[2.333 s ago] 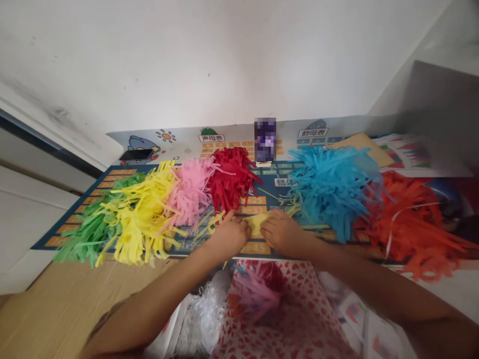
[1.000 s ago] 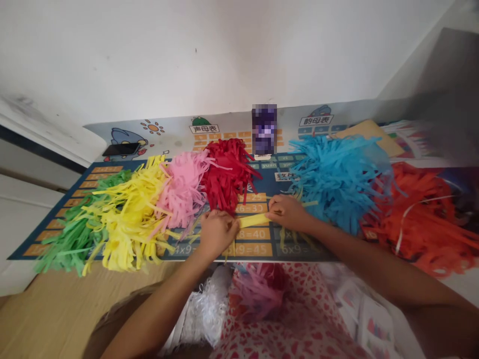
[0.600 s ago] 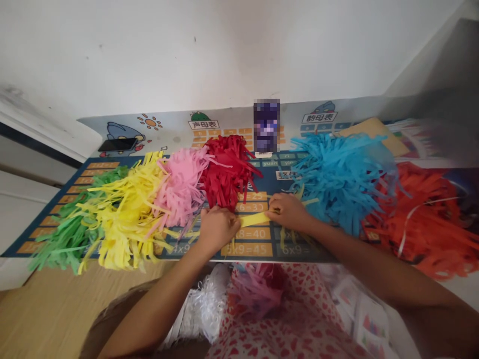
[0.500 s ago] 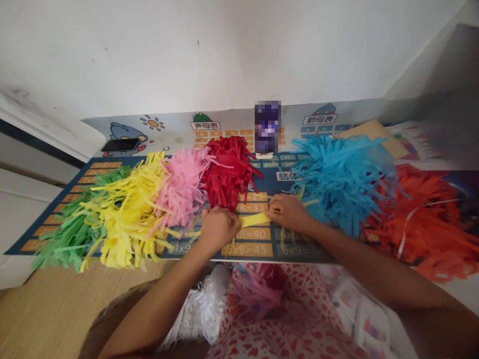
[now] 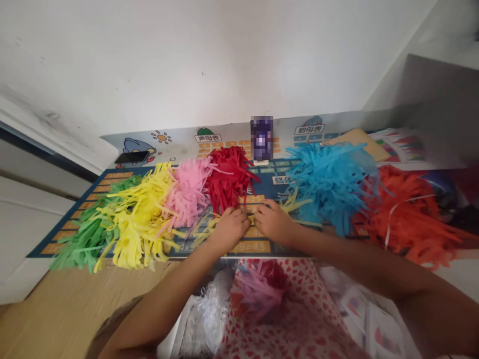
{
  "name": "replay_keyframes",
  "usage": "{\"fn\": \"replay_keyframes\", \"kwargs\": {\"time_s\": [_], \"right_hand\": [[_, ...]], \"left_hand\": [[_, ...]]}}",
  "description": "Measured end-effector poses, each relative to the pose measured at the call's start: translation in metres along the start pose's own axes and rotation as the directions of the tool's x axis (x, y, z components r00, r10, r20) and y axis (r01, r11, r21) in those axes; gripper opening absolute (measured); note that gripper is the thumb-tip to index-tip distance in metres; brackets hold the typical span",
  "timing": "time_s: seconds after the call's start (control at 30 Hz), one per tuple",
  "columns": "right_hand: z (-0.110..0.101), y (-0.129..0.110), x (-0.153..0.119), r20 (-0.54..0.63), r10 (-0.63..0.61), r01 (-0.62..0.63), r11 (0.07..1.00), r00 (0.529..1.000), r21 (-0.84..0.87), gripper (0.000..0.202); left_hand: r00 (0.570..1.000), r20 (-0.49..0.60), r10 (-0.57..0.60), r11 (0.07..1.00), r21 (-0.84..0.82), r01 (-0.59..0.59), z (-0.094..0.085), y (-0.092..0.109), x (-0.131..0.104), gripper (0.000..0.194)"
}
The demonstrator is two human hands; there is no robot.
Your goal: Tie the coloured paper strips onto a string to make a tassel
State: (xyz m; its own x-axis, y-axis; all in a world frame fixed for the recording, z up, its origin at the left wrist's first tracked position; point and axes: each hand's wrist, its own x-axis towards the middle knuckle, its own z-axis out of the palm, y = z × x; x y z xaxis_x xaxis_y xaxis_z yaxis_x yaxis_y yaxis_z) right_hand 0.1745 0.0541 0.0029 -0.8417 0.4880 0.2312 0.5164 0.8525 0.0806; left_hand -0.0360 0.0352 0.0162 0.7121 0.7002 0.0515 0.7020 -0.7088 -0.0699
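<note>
Both hands are closed on the yellow paper strip (image 5: 252,220), the left hand (image 5: 231,227) at one end and the right hand (image 5: 274,223) at the other, knuckles nearly meeting. Only a sliver of the strip shows in the narrow gap between them; the fingertips are mostly hidden, so how they pinch it cannot be told. Thin yellow fringes (image 5: 297,203) spread out past the right hand, and more come out past the left.

Under the grip lies the printed mat (image 5: 279,192), its number rows partly covered by the hands. Just beyond the left hand sits the red tassel bunch (image 5: 229,174); farther to the left of the grip come the pink bunch (image 5: 190,189), the yellow bunch (image 5: 140,217) and the green bunch (image 5: 88,232), each overlapping its neighbour. To the right of the grip is the blue bunch (image 5: 331,182), with the orange-red bunch (image 5: 411,219) farther out. A blurred-out upright object (image 5: 261,138) stands beyond the grip. On the near side, below the hands, a pink and red tassel (image 5: 262,286) rests on heart-patterned cloth (image 5: 310,304).
</note>
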Motion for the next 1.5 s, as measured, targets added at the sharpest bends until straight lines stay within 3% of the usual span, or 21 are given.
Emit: {"fn": "replay_keyframes", "kwargs": {"time_s": [0.07, 0.23, 0.37, 0.5, 0.7, 0.87, 1.03, 1.23, 1.5], "right_hand": [[0.0, 0.001, -0.007, 0.028, -0.015, 0.015, 1.0, 1.0, -0.005, 0.035], [-0.006, 0.022, -0.024, 0.111, 0.123, -0.126, 0.992, 0.986, 0.02, 0.016], [-0.012, 0.02, -0.012, 0.12, 0.028, -0.024, 0.999, 0.992, -0.028, 0.017], [-0.005, 0.018, -0.003, 0.127, -0.041, 0.047, 0.998, 0.991, -0.046, 0.022], [0.0, 0.023, -0.001, 0.093, 0.141, -0.146, 0.988, 0.986, 0.051, 0.017], [0.006, 0.021, -0.002, 0.044, 0.094, -0.098, 0.992, 0.995, 0.077, 0.02], [0.019, 0.043, -0.015, 0.063, 0.247, -0.255, 0.936, 0.967, 0.243, 0.023], [0.024, 0.055, -0.014, 0.16, 0.323, -0.36, 0.828, 0.933, 0.429, 0.018], [0.014, 0.055, -0.001, 0.282, 0.377, -0.461, 0.811, 0.882, 0.36, 0.017]], "left_hand": [[0.999, 0.019, 0.032, 0.999, 0.006, -0.032, 0.001, 0.001, -0.008, 0.015], [0.996, -0.045, -0.082, 0.997, -0.019, 0.081, -0.002, 0.005, -0.025, 0.019], [0.982, -0.065, -0.176, 0.983, 0.041, 0.179, -0.005, 0.016, -0.014, 0.027], [0.973, -0.132, -0.188, 0.976, 0.087, 0.2, 0.001, 0.021, -0.003, 0.026], [0.959, -0.197, -0.205, 0.971, 0.081, 0.224, 0.01, 0.015, -0.004, 0.016], [0.958, -0.207, -0.198, 0.977, 0.04, 0.21, 0.01, 0.01, -0.017, 0.013], [0.935, -0.242, -0.259, 0.966, -0.07, 0.249, 0.016, -0.002, -0.035, 0.014], [0.884, -0.2, -0.422, 0.894, -0.252, 0.37, 0.02, -0.009, -0.032, 0.02], [0.838, -0.05, -0.544, 0.797, -0.343, 0.497, 0.02, -0.013, -0.019, 0.017]]}}
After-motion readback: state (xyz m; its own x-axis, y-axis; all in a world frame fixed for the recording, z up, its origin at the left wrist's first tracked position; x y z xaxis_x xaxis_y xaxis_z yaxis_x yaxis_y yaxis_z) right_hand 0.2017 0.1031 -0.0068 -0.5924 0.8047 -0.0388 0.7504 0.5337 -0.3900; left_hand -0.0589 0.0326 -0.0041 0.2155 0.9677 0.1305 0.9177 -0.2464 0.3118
